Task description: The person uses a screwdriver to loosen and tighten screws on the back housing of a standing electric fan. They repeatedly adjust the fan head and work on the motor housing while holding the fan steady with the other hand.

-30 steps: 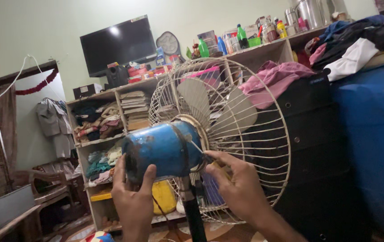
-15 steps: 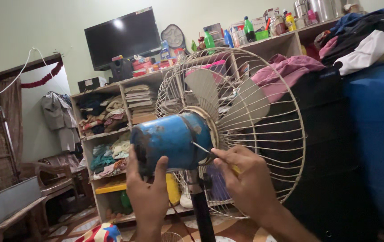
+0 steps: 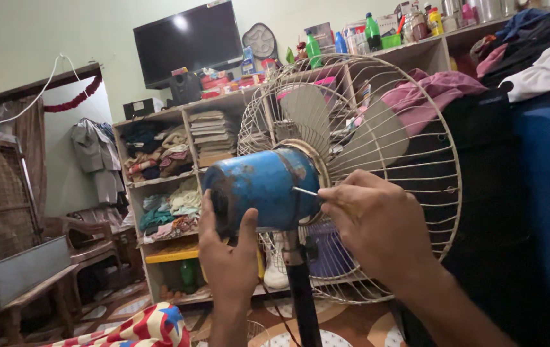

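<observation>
Blue, rust-flecked motor (image 3: 263,187) sits atop the pole (image 3: 302,295), behind the wire guard (image 3: 410,160). The left hand (image 3: 228,257) cups its rear end, fingers spread, steadying it. The right hand (image 3: 377,222), fingers pinched on a thin tool (image 3: 305,191), keeps the tip against the housing.

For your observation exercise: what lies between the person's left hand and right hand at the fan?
In the head view, the blue motor housing and the black stand pole lie between the left hand and the right hand, which holds a thin metal tool against the housing.
</observation>
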